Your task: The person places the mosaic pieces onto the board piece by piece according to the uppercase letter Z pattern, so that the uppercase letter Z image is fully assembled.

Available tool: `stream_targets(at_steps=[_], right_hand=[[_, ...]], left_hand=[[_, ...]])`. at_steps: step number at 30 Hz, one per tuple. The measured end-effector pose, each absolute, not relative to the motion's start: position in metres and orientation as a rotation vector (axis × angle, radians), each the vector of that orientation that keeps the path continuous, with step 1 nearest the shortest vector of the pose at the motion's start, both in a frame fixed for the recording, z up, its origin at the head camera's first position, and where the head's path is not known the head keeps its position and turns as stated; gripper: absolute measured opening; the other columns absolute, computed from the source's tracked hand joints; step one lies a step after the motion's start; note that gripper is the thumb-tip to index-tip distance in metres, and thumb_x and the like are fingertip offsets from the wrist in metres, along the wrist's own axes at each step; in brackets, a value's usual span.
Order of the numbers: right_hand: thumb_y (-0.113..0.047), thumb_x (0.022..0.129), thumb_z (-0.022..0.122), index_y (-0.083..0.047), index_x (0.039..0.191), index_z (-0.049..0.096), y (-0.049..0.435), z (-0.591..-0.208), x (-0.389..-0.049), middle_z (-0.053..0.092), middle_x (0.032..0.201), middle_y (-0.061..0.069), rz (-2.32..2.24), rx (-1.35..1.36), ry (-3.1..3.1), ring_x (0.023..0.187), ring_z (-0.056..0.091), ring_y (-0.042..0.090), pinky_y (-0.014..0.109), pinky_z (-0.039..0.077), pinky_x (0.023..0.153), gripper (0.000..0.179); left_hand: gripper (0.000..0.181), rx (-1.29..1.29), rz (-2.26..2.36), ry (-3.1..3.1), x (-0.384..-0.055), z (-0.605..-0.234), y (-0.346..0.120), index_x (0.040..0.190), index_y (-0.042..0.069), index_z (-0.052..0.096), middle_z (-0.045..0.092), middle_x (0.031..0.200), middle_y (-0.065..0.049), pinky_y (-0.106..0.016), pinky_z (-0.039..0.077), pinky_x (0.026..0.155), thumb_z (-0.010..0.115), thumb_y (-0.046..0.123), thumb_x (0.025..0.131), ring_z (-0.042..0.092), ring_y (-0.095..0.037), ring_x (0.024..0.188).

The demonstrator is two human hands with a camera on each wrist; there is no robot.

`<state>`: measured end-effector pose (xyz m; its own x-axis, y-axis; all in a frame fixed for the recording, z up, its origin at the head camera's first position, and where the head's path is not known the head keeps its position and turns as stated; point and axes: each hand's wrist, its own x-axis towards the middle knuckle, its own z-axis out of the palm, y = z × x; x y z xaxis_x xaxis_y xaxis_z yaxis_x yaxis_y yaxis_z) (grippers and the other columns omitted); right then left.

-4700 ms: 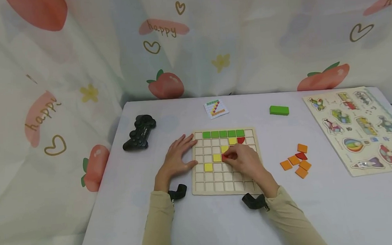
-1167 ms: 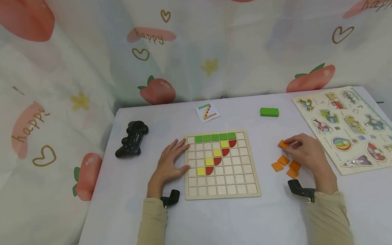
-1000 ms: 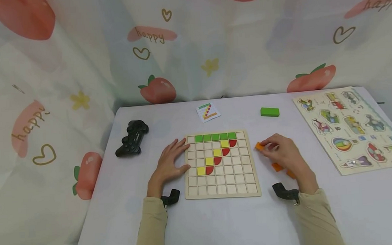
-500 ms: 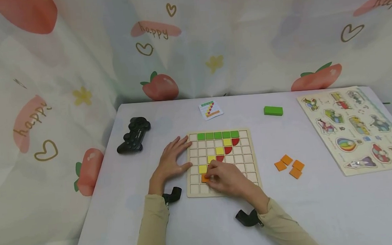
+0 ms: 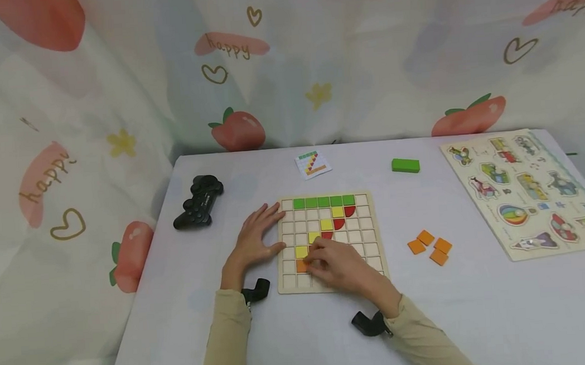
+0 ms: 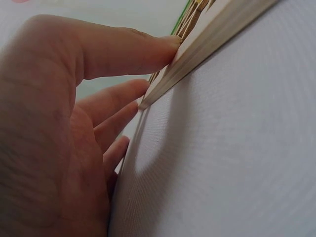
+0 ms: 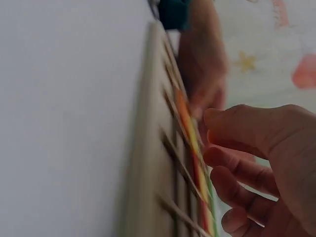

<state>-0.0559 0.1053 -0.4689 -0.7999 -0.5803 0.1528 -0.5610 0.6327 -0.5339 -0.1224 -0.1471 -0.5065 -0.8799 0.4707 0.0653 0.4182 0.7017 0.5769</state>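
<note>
A wooden grid board [image 5: 369, 236] lies on the white table. Along its top runs a row of green square tiles [image 5: 324, 202]; yellow squares [image 5: 327, 224] and red quarter-round pieces [image 5: 338, 224] step down diagonally to the left. My left hand [image 5: 251, 241] rests at the board's left edge, fingers spread, thumb touching the rim in the left wrist view. An orange square tile [image 5: 301, 266] lies in a cell below the lowest yellow one. My right hand [image 5: 342, 266] hovers beside that tile, fingers loosely bent; the right wrist view shows a gap between fingertips and tile. It hides nearby cells.
Several loose orange tiles [image 5: 427, 245] lie right of the board. Behind it are a pattern card [image 5: 314, 164] and a green block [image 5: 405, 165]. A black game controller [image 5: 199, 201] lies left, a picture puzzle board [image 5: 527, 196] far right.
Red pieces were set along the diagonal. My right hand picked an orange tile from the pile, carried it left to the board and let it go in a cell. My left hand stayed put.
</note>
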Motion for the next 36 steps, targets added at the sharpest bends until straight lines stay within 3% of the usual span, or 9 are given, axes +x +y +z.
stream_targets(at_steps=[6, 10, 14, 26, 31, 36], right_hand=[[-0.015, 0.086, 0.075, -0.004, 0.105, 0.074, 0.178, -0.453, -0.066, 0.062, 0.094, 0.006, -0.909, -0.559, 2.948, 0.071, 0.054, 0.013, 0.027, 0.045, 0.058, 0.023], [-0.013, 0.086, 0.073, 0.000, 0.103, 0.073, 0.243, -0.447, -0.064, 0.062, 0.093, 0.011, -0.805, -0.257, 3.006, 0.072, 0.054, 0.020, 0.030, 0.041, 0.056, 0.022], [-0.013, 0.085, 0.075, 0.001, 0.098, 0.074, 0.283, -0.446, -0.055, 0.061, 0.092, 0.012, -0.738, -0.136, 2.928, 0.073, 0.053, 0.022, 0.029, 0.041, 0.056, 0.019], [-0.018, 0.085, 0.075, -0.005, 0.103, 0.077, 0.287, -0.448, -0.054, 0.060, 0.099, 0.013, -0.666, -0.068, 2.929, 0.074, 0.052, 0.022, 0.029, 0.039, 0.055, 0.022], [-0.017, 0.084, 0.075, -0.002, 0.108, 0.074, 0.288, -0.448, -0.056, 0.059, 0.093, 0.014, -0.660, -0.050, 2.950, 0.070, 0.050, 0.021, 0.029, 0.038, 0.052, 0.028], [-0.016, 0.081, 0.078, -0.003, 0.103, 0.074, 0.266, -0.453, -0.060, 0.062, 0.087, 0.010, -0.852, -0.105, 3.015, 0.069, 0.051, 0.021, 0.028, 0.038, 0.052, 0.026]], left_hand=[[0.074, 0.746, 0.903, 2.826, -0.122, -0.508, -0.146, 0.148, 0.020, 0.047, 0.029, 0.161, 0.003, -0.051, 0.013, 0.120, 0.067, 0.039, 0.080, 0.017, -0.025, 0.150], [0.074, 0.750, 0.911, 2.833, -0.121, -0.509, -0.147, 0.148, 0.019, 0.047, 0.030, 0.161, 0.002, -0.051, 0.014, 0.120, 0.066, 0.041, 0.080, 0.017, -0.025, 0.150], [0.074, 0.756, 0.933, 2.816, -0.121, -0.506, -0.147, 0.148, 0.018, 0.047, 0.030, 0.160, 0.001, -0.052, 0.014, 0.120, 0.067, 0.040, 0.080, 0.017, -0.026, 0.150], [0.074, 0.742, 0.911, 2.812, -0.125, -0.507, -0.147, 0.149, 0.019, 0.046, 0.028, 0.161, 0.004, -0.051, 0.012, 0.120, 0.065, 0.043, 0.081, 0.015, -0.024, 0.150], [0.075, 0.730, 0.905, 2.811, -0.126, -0.509, -0.146, 0.149, 0.020, 0.045, 0.028, 0.161, 0.004, -0.050, 0.012, 0.120, 0.066, 0.043, 0.081, 0.015, -0.023, 0.150], [0.075, 0.732, 0.902, 2.816, -0.125, -0.508, -0.149, 0.149, 0.019, 0.046, 0.029, 0.161, 0.002, -0.052, 0.013, 0.120, 0.067, 0.042, 0.080, 0.016, -0.025, 0.150]])
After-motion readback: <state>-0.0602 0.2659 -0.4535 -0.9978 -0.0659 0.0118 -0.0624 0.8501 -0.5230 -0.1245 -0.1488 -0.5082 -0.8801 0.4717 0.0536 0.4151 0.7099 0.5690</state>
